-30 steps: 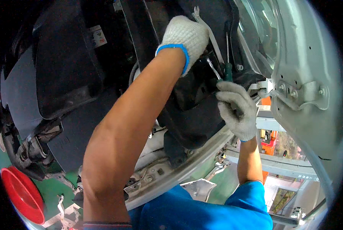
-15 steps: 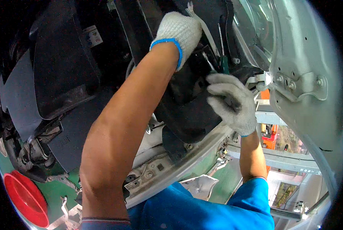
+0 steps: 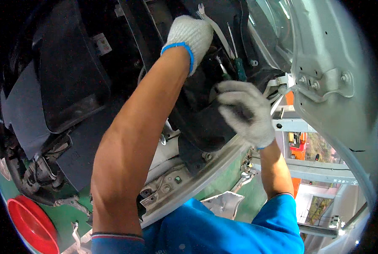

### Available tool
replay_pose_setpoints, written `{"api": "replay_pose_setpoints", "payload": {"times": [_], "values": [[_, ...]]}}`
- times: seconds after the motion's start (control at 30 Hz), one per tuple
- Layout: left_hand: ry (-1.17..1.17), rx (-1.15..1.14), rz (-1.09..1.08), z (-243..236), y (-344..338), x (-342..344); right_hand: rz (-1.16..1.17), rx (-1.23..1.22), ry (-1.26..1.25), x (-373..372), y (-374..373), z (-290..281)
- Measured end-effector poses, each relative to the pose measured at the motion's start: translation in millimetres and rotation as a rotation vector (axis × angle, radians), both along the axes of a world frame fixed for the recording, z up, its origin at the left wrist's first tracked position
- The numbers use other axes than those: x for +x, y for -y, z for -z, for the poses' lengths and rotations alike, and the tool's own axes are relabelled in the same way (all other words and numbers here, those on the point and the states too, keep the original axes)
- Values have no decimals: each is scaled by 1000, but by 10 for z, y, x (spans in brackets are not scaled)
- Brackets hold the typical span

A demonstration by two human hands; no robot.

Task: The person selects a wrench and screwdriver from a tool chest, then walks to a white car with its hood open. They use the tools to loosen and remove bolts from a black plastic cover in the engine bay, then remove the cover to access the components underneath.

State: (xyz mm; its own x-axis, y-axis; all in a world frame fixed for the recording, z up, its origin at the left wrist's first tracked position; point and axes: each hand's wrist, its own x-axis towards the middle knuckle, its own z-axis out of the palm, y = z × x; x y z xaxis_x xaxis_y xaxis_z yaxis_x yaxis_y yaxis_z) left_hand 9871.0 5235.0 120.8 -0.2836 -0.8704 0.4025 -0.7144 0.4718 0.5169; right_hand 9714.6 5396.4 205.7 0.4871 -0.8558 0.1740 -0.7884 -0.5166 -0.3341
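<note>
My left hand (image 3: 190, 37), in a white knitted glove with a blue cuff, reaches into the dark engine bay. It looks closed; its fingertips and whatever they hold are hidden behind the glove. Close beside it lies a pale forked pry tool (image 3: 217, 30). My right hand (image 3: 247, 113), also gloved, hovers over black plastic trim (image 3: 201, 127) with its fingers bent and apart, and I see nothing held in it. Just beyond its fingers are a screwdriver with a dark green handle (image 3: 239, 70) and a second, shorter-looking screwdriver (image 3: 225, 76).
On the right rises a pale metal panel with a bolted hinge (image 3: 324, 86). A car body edge (image 3: 197, 182) curves in front of me. Black covers (image 3: 72, 72) fill the left side. A red basin (image 3: 32, 224) stands on the green floor at lower left.
The view has shifted slightly, moving most things left in the picture. My right hand has moved a little nearer my left; both hands keep much the same shape.
</note>
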Motion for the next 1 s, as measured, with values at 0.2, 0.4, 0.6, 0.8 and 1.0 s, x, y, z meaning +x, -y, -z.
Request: {"api": "replay_pose_setpoints", "payload": {"times": [0.2,0.4,0.6,0.8,1.0], "values": [[-198,196,108,0,52,79,-118,-7,-144,174,92,8],[144,-39,81,-120,-58,103,36,-118,-124,-252,-145,71],[97,-23,48,-26,12,52,-147,-91,-114,287,35,151],[192,-186,49,-23,-56,65,141,-96,-62,-360,-186,89],[-9,-100,42,-34,-4,81,-132,-119,-181,407,101,91]]}}
